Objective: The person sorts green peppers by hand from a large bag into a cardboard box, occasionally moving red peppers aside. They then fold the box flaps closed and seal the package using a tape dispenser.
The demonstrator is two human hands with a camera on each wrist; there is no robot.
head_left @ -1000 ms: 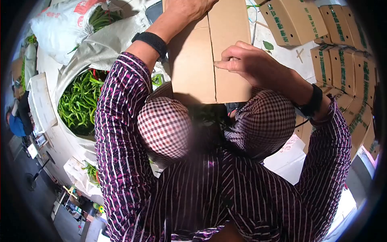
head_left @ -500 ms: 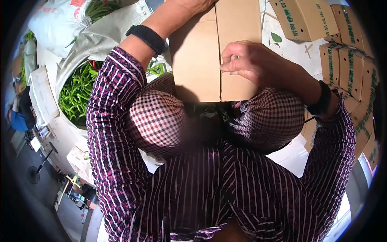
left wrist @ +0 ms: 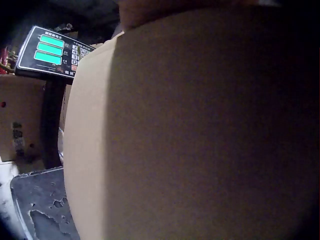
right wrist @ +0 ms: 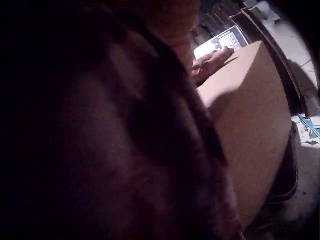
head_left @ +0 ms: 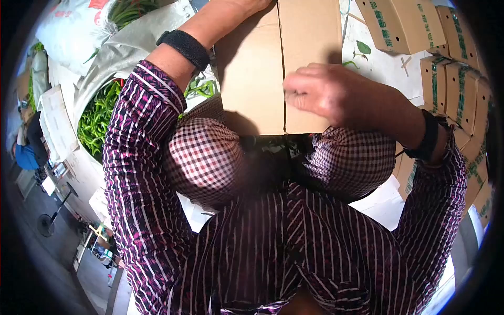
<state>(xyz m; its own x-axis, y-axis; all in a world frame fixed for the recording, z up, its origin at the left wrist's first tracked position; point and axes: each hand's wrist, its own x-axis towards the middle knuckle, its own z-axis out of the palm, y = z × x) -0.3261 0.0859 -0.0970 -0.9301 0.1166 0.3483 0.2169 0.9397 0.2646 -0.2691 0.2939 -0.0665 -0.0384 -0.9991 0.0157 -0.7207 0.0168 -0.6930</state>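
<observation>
A brown cardboard box (head_left: pixel 249 79) stands in front of the person, its two top flaps meeting along a straight seam. At its far end rests the left hand (head_left: pixel 247 4), cut off by the top edge of the head view. In the right wrist view the left hand (right wrist: pixel 212 62) lies over the box's edge with fingers extended. The right hand (head_left: pixel 320 92) is over the near half of the box, curled fingers right at the seam and blurred; nothing shows between them. Beyond the box, a weighing scale's display (left wrist: pixel 50 50) glows green.
An open sack of green chilli peppers (head_left: pixel 97 123) stands at left, below a white sack (head_left: pixel 71 39). Several cardboard boxes with green print (head_left: pixel 457 94) are stacked at right. A dark, worn platform (left wrist: pixel 42 200) shows beside the box. A leaf (head_left: pixel 363 47) lies on the white surface.
The right hand has stayed by the seam, its fingers curling further in and blurring now. The left hand keeps to the far end. The head view has shifted slightly.
</observation>
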